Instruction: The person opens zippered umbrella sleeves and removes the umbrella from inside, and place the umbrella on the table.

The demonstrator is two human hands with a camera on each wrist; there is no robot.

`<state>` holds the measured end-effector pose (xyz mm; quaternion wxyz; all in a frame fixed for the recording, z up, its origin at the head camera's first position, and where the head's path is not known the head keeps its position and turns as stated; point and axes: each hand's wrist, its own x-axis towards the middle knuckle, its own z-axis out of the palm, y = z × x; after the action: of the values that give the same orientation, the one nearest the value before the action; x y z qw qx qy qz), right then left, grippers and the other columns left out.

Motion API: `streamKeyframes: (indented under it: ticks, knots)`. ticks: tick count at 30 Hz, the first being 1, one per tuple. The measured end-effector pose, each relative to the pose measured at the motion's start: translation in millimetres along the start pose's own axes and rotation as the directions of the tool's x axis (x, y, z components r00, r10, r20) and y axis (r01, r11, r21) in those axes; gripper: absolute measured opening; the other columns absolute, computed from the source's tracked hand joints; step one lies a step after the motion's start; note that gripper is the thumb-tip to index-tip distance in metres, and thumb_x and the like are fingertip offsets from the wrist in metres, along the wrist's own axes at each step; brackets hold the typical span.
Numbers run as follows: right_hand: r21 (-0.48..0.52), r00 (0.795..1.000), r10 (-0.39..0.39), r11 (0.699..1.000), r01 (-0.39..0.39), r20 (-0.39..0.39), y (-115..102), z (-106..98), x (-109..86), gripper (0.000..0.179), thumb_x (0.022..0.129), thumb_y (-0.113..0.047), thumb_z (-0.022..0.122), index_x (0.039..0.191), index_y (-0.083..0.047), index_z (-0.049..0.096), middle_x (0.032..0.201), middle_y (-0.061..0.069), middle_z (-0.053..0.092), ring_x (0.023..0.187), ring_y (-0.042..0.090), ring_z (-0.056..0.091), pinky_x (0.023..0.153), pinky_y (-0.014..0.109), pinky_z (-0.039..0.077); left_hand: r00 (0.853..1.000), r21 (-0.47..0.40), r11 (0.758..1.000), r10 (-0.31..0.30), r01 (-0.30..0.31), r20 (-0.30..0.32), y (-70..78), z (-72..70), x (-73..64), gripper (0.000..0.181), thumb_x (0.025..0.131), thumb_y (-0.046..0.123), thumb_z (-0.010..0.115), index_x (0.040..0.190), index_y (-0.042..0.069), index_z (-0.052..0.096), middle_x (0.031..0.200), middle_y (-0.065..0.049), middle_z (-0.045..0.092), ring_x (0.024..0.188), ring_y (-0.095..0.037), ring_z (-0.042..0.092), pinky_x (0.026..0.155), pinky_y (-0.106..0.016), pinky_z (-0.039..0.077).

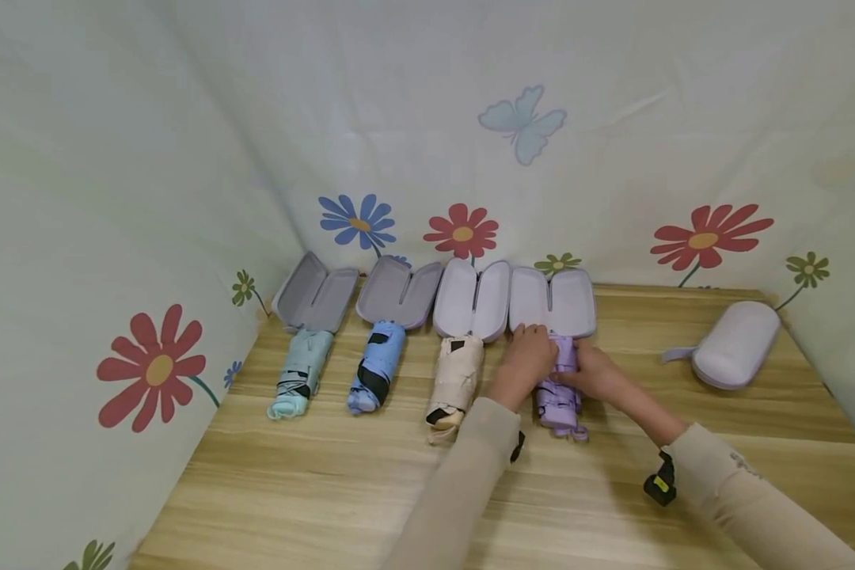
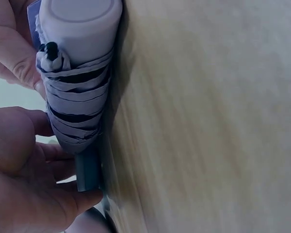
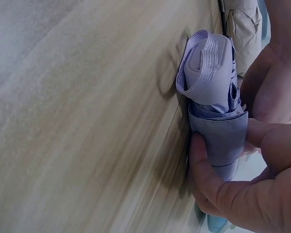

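A folded purple umbrella (image 1: pixel 559 404), its cloth rolled round it, lies on the table with its handle end towards me. My left hand (image 1: pixel 530 356) holds its far end. In the left wrist view the left hand's fingers (image 2: pixel 89 200) curl at a dark block-like piece (image 2: pixel 87 171) at that end. From the right, my right hand (image 1: pixel 594 372) grips the rolled cloth, thumb on top and a finger along the side in the right wrist view. A wrist loop (image 3: pixel 200 68) hangs at the handle. Beyond the umbrella lies an open pale lilac case (image 1: pixel 573 305).
Left of the purple umbrella lie a beige umbrella (image 1: pixel 456 376), a blue umbrella (image 1: pixel 378 368) and a mint-green umbrella (image 1: pixel 302 368), each before an open case. A closed pale case (image 1: pixel 737 344) with a strap lies at right. A floral sheet (image 1: pixel 598 182) hangs behind the table.
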<state>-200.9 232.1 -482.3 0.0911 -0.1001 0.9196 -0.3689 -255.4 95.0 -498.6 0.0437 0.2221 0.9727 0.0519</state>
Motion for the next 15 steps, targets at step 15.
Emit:
streamKeyframes:
  ticks: [15]
  knots:
    - [-0.023,0.999,0.038,0.999,-0.039,-0.013,-3.8,4.3,2.7,0.067,0.091,-0.016,0.076,0.127,0.027,0.038,0.107,0.038,0.058,0.096,0.043,0.062,0.087,0.054,0.052,0.999,-0.087,0.996,0.009,-0.005,0.045,-5.2,0.0,7.7,0.041,0.11,0.029,0.039,0.133,0.001,0.058,0.138,-0.009,0.058,0.139,-0.02,0.045,0.123,-0.029,0.017]
